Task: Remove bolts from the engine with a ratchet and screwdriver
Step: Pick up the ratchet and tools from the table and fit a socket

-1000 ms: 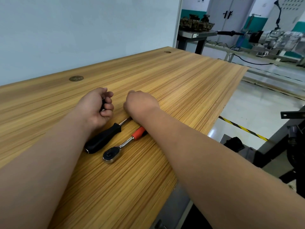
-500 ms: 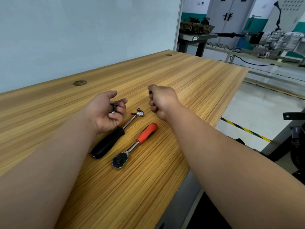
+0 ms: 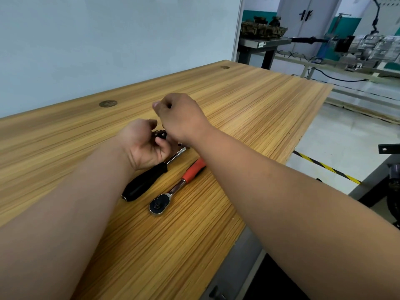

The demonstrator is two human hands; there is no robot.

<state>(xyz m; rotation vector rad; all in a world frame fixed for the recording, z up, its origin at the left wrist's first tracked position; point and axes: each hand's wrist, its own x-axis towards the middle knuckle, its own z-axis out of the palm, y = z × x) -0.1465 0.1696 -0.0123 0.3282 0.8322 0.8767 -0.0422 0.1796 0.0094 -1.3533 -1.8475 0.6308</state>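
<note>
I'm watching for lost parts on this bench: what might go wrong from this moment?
The left hand cups small dark metal parts loosely, with the right hand curled just above. One might slip out and roll across the wooden table. The ratchet lies with its red handle right beside the right forearm. Drawing that arm back might knock it toward the table's edge.

Both forearms are extending forward. Left hand (image 3: 145, 146) is lying palm-up, fingers curling around small dark pieces (image 3: 160, 134); right hand (image 3: 183, 119) is hovering just beyond it, fingers curled, back upward.
</note>
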